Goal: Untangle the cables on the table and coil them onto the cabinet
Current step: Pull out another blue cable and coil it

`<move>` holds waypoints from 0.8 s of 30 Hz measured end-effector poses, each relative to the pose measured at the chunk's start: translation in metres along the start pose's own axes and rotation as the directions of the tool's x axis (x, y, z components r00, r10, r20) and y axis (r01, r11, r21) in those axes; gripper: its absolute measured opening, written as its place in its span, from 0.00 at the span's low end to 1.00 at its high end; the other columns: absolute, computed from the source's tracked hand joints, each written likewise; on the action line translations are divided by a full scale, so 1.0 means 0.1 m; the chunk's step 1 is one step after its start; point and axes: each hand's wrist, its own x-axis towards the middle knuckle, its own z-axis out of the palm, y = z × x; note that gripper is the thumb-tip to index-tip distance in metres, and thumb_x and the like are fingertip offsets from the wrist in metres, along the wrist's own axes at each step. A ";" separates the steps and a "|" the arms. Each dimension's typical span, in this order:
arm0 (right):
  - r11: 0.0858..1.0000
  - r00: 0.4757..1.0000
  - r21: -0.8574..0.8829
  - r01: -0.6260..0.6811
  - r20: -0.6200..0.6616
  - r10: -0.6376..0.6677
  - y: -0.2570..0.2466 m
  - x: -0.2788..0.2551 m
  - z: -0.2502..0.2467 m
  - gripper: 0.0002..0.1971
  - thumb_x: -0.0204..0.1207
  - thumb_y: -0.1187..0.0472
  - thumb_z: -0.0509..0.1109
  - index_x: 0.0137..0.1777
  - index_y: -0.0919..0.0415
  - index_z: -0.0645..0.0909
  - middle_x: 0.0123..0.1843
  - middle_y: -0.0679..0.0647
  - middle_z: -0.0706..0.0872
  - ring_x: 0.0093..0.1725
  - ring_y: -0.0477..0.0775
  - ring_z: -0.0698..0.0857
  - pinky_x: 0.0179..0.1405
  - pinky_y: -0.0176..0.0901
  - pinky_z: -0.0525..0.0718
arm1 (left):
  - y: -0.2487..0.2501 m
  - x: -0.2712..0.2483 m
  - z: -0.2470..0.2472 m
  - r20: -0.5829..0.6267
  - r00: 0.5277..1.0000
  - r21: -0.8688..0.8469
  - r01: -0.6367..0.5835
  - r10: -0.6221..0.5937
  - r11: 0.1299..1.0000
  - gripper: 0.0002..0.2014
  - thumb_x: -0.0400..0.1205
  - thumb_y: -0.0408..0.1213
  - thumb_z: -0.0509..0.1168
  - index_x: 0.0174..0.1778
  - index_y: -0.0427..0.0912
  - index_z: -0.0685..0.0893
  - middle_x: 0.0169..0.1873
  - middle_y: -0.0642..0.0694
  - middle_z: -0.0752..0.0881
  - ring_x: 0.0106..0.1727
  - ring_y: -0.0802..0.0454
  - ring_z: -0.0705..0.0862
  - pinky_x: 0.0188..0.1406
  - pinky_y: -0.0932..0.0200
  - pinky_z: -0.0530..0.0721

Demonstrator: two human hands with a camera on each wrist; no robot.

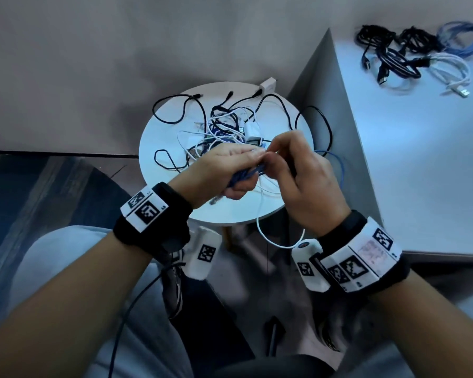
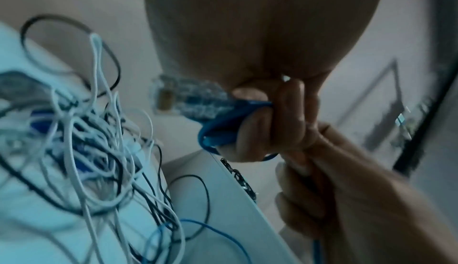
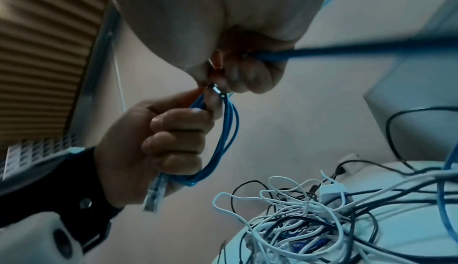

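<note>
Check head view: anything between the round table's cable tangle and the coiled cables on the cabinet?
Bare cabinet top. Only a black cable overhangs the round table edge.

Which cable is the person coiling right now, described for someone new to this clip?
Above the round white table, the left hand grips a bundle of loops: the blue cable, its clear plug hanging below the fist. Unlike the white and black tangle, it is lifted clear of the table.

A folded bundle of blue cable (image 2: 223,131) is gripped in the curled fingers (image 2: 290,119) of the left hand (image 2: 267,56). Just right of the bundle, the right hand (image 2: 347,189) is seen. Left of the bundle, tangled white and black cables (image 2: 94,150) are heaped on the white table (image 2: 37,219).
</note>
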 end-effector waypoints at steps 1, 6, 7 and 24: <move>1.000 1.000 0.025 0.005 -0.016 -0.004 0.00 0.01 -0.01 0.05 0.86 0.60 0.64 0.53 0.62 0.76 0.37 0.47 0.84 0.36 0.53 0.84 0.40 0.57 0.84 | 0.01 0.00 0.00 0.027 1.000 -0.074 0.011 -0.009 0.997 0.16 0.89 0.39 0.55 0.40 0.40 0.82 0.22 0.49 0.69 0.20 0.58 0.61 0.18 0.66 0.58; 1.000 0.999 0.003 -0.006 -0.049 0.006 0.07 0.07 -0.05 0.11 0.85 0.56 0.68 0.59 0.63 0.80 0.45 0.39 0.73 0.39 0.35 0.75 0.44 0.30 0.73 | 0.02 -0.03 -0.03 0.137 0.987 -0.245 0.111 -0.080 0.963 0.15 0.88 0.43 0.55 0.37 0.43 0.77 0.20 0.54 0.62 0.18 0.59 0.56 0.19 0.59 0.53; 1.000 0.999 0.003 -0.021 -0.027 0.021 0.08 0.07 -0.06 0.13 0.85 0.53 0.66 0.62 0.62 0.81 0.48 0.40 0.75 0.41 0.34 0.76 0.46 0.29 0.73 | 0.01 -0.04 -0.02 0.161 0.984 -0.306 0.128 -0.081 0.943 0.15 0.88 0.43 0.54 0.36 0.44 0.76 0.20 0.54 0.62 0.18 0.58 0.56 0.19 0.60 0.54; 0.345 0.828 0.782 -0.519 0.360 0.429 -0.05 0.11 0.01 0.13 0.88 0.56 0.59 0.59 0.67 0.74 0.31 0.54 0.74 0.27 0.53 0.73 0.31 0.41 0.80 | -0.01 0.09 0.20 -0.167 0.974 -0.604 0.023 -0.155 0.796 0.15 0.91 0.45 0.57 0.40 0.41 0.76 0.18 0.55 0.66 0.14 0.62 0.66 0.18 0.66 0.72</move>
